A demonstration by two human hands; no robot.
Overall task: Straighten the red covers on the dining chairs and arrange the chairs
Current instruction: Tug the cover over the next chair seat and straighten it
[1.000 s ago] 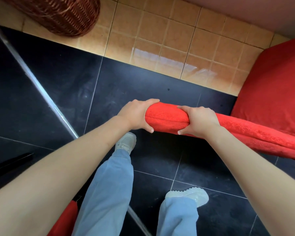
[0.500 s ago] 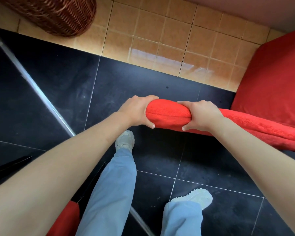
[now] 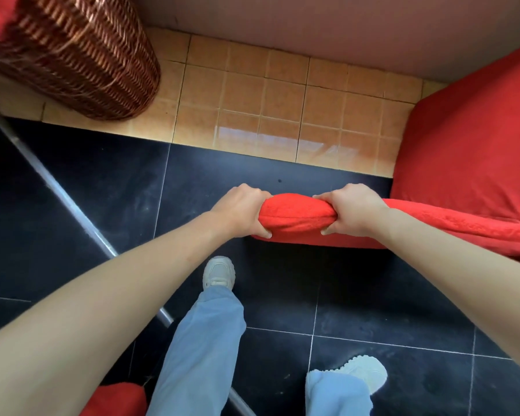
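The person stands on dark tiles. Both hands grasp the top edge of a chair's red cover (image 3: 294,216): the left hand (image 3: 240,210) at its end, the right hand (image 3: 353,208) just beside. Beyond lie orange tiles, with a wicker basket (image 3: 78,55) far left.

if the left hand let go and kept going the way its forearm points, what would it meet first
Probably the red-covered chair top it grips, then the right hand just past it. The left hand points up and to the right; depth is hard to judge.

No legible text or labels
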